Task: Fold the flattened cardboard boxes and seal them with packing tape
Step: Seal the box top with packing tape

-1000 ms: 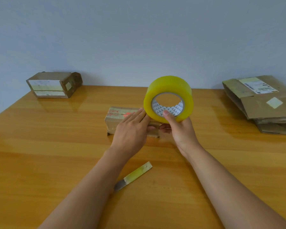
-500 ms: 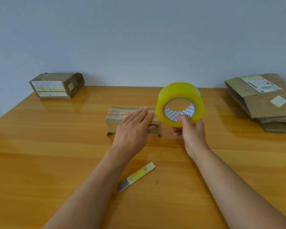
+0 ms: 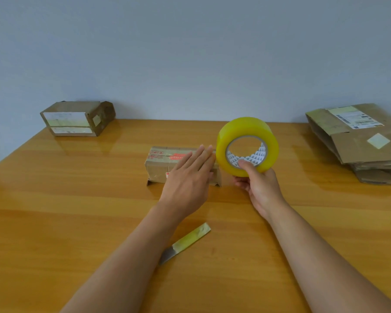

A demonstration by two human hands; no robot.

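A small folded cardboard box (image 3: 160, 164) with red print lies at the middle of the wooden table (image 3: 54, 211). My left hand (image 3: 190, 177) is flat, fingers together, over the box's right half, and hides that part. My right hand (image 3: 259, 186) holds a yellow roll of packing tape (image 3: 246, 132) upright just right of the box, thumb inside the core. The roll's left edge is close to my left fingertips. I cannot see a loose tape end.
A folded, taped box (image 3: 77, 118) stands at the back left by the wall. A stack of flattened cardboard boxes (image 3: 366, 141) lies at the back right. A knife (image 3: 185, 242) with a tape-wrapped handle lies on the table near my left forearm.
My right hand has carried the tape roll to the right, off the box. My left hand has stayed flat on the box.
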